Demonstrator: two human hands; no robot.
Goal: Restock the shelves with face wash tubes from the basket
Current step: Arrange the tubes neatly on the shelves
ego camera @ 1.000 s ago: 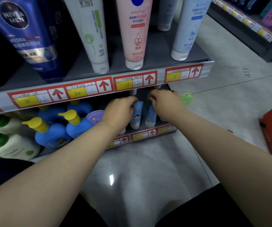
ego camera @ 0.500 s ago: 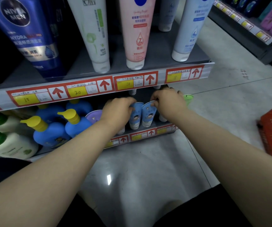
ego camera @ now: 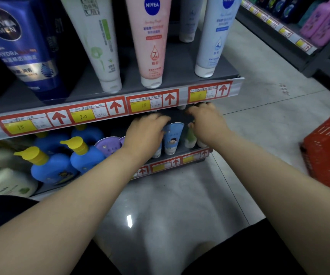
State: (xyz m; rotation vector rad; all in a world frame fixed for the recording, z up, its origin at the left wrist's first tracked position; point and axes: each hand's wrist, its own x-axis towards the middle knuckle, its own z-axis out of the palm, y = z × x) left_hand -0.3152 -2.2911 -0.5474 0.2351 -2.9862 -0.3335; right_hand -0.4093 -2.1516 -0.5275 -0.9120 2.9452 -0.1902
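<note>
Down on the bottom shelf [ego camera: 182, 152], a light blue face wash tube [ego camera: 173, 138] stands upright between your two hands. Its long axis is vertical, with the white cap down on the shelf board and the wide crimped end pointing up.

Your left hand [ego camera: 146, 133] lies just left of it, knuckles up, fingers curved over the tube's top left corner. Motion blur hides whether they pinch it or only touch it. Your right hand [ego camera: 208, 124] reaches in just to the right. Its fingers stretch into the shadow under the upper shelf's price strip [ego camera: 152, 103], so you cannot tell what, if anything, they hold.

A green tube [ego camera: 190, 138] stands cap-down just beside the blue one, next to your right thumb. Left of your left wrist sit purple tubes [ego camera: 108, 145], then blue pump bottles [ego camera: 51, 167] with yellow tops. Above, large Nivea tubes [ego camera: 153, 42] stand cap-down on the upper shelf. A red basket [ego camera: 327, 153] sits on the floor at the right edge.
</note>
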